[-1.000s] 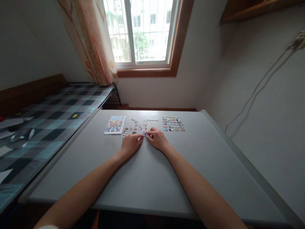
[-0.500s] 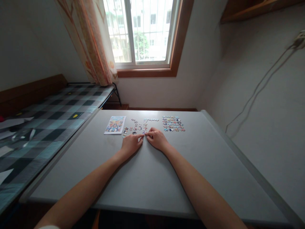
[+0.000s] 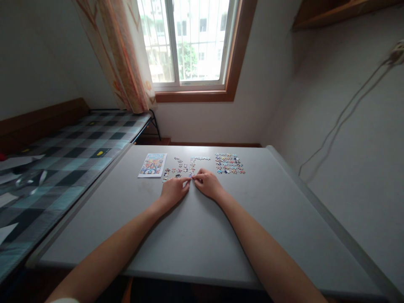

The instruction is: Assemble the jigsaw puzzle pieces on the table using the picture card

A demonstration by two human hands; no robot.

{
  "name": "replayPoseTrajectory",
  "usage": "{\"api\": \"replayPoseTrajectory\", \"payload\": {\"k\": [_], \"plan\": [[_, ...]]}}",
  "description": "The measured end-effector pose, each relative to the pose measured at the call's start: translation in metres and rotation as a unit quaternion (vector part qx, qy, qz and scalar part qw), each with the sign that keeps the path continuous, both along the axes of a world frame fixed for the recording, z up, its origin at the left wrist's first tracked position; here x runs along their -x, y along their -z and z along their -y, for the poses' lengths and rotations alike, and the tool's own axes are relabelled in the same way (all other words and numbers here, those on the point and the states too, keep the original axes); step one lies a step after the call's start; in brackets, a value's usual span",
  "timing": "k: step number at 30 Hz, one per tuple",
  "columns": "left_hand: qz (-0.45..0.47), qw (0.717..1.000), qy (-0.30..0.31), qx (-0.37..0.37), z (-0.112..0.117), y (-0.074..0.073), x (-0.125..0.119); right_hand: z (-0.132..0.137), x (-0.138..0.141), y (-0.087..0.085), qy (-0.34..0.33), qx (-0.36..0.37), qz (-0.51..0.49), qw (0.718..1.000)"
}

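Both my hands rest on the grey table [image 3: 195,235], fingertips meeting at the near end of a partly joined strip of jigsaw pieces [image 3: 193,165]. My left hand [image 3: 173,190] is closed with its fingers pinched on a small piece at that spot. My right hand [image 3: 206,183] is also closed, fingertips pressed together against the same piece. Loose pieces [image 3: 176,167] lie scattered just left of the strip. A denser patch of pieces [image 3: 229,163] lies to the right. A colourful reference picture [image 3: 152,164] lies flat at the far left of the row.
A bed with a checked cover [image 3: 63,155] runs along the table's left edge. A window [image 3: 189,42] with a patterned curtain [image 3: 123,54] is behind the table. A white wall with a hanging cable [image 3: 344,113] borders the right side.
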State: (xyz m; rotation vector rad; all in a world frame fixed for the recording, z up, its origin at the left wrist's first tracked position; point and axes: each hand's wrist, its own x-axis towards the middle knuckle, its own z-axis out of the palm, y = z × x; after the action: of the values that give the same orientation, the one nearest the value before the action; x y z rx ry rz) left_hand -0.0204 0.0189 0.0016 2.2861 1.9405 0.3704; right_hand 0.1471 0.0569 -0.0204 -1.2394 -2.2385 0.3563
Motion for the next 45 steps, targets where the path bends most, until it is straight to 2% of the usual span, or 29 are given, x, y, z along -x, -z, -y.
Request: {"api": "replayPoseTrajectory", "payload": {"k": [16,28,35,40,45], "plan": [[-0.015,1.0,-0.018,0.014,0.002,-0.003,-0.002,0.0,-0.001,-0.001,0.016,0.02,-0.017,1.0],[-0.005,0.999,-0.024,0.024,0.003,-0.003,-0.003,0.0,0.0,0.001,0.022,0.009,-0.006,1.0],[-0.029,0.999,-0.029,0.016,0.003,-0.003,-0.004,0.0,0.0,0.0,0.019,0.006,0.002,1.0],[-0.037,0.999,-0.003,-0.004,0.005,0.001,-0.006,0.001,0.0,-0.001,0.03,-0.001,-0.006,1.0],[-0.043,0.997,0.058,0.005,0.012,0.001,-0.012,0.0,-0.002,-0.002,0.105,0.0,0.011,0.994]]}}
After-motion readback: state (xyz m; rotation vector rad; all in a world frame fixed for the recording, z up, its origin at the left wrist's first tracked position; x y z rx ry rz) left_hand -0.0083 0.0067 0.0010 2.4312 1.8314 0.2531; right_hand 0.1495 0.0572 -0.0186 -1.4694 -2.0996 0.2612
